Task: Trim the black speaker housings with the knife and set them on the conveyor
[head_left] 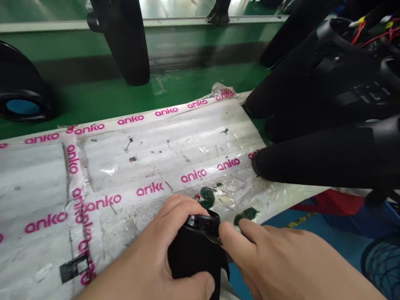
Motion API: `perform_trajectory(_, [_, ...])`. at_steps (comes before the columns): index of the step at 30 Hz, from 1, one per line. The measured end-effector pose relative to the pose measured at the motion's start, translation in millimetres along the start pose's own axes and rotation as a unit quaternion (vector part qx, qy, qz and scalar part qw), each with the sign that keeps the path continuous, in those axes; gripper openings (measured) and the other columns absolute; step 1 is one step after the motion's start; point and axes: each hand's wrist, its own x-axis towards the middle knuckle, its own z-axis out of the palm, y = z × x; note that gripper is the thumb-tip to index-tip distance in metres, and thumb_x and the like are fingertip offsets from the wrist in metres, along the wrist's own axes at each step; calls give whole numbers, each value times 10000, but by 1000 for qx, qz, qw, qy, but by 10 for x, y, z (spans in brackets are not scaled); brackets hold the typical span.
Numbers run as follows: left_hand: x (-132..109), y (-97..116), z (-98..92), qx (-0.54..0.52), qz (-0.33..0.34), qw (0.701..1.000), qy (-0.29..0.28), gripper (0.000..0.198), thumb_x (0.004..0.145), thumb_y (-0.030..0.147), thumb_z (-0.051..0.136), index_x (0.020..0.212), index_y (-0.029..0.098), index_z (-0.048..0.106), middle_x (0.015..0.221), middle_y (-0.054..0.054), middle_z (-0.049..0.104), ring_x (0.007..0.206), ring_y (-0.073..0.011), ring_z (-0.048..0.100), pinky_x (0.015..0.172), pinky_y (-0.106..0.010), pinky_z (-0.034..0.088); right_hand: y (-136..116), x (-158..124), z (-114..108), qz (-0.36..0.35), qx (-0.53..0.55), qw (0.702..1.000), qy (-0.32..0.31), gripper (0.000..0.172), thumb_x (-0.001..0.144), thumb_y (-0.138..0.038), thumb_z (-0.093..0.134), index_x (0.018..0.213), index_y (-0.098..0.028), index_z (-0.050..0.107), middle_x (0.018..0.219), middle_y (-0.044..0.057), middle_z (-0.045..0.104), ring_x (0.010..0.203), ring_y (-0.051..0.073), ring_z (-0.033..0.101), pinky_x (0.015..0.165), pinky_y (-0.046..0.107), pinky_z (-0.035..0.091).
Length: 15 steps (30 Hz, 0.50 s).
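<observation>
My left hand is wrapped around a black fabric-covered tube with a glossy plastic end piece, fingers over the top and thumb along the near side. The tube's end faces away and up, and small openings show in the plastic. At the right of that end, the curled fingers of my right hand press against the rim. Whatever they pinch there is hidden. A loose dark flap hangs below them on the tube's right side.
A worn white board, taped with pink "anko" lettering, lies beneath. On it is a small black plastic part. Similar black tubes are stacked at right, with red wires behind. Another tube stands on the green surface.
</observation>
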Motion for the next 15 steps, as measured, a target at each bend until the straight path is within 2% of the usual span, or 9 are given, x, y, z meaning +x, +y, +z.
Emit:
perform_trajectory(4, [4, -13, -3, -16, -22, 1000, -5, 517, 707, 157, 773, 1169, 359, 662, 1348, -3, 615, 1249, -330, 619, 863, -359, 598, 76, 41, -87, -20, 29, 998, -44, 187, 919, -209, 636, 1101, -254, 625, 668, -24, 569, 524, 172, 510, 525, 328, 265])
perform_trajectory(6, [11, -25, -6, -24, -12, 1000, -5, 499, 709, 171, 778, 1158, 353, 656, 1265, 5, 637, 1140, -298, 652, 837, -357, 583, 103, 100, -140, -34, 49, 996, -68, 216, 869, -175, 656, 1064, -258, 610, 649, -37, 577, 486, 173, 502, 507, 342, 221])
perform_trajectory(8, [23, -41, -1, -23, 8, 1000, 2, 491, 722, 198, 796, 1167, 339, 646, 1189, 9, 645, 1062, -276, 661, 893, -394, 566, 109, 180, -186, -45, 71, 992, -92, 286, 767, -136, 676, 999, -274, 582, 600, -63, 568, 419, 177, 467, 475, 364, 149])
perform_trajectory(10, [31, -62, 17, -17, 27, 999, 6, 489, 746, 217, 807, 1189, 328, 635, 1177, 4, 637, 1069, -277, 654, 970, -437, 539, 110, 214, -219, -57, 86, 989, -108, 327, 685, -102, 670, 928, -287, 555, 543, -86, 539, 365, 182, 432, 451, 376, 97])
perform_trajectory(13, [22, -104, 59, 6, 71, 997, 10, 506, 775, 231, 830, 1228, 330, 626, 1290, -21, 586, 1224, -308, 604, 1081, -480, 486, 177, 16, -238, -47, 74, 994, -65, 336, 666, -79, 664, 932, -271, 594, 566, -67, 561, 374, 178, 460, 453, 366, 111])
perform_trajectory(15, [0, -136, 80, 14, 102, 994, 25, 496, 780, 228, 828, 1218, 342, 625, 1301, -18, 546, 1242, -297, 585, 1064, -457, 488, 290, -277, -226, -3, 84, 996, -34, 374, 731, -88, 665, 1068, -248, 646, 670, -32, 633, 425, 167, 509, 468, 351, 168])
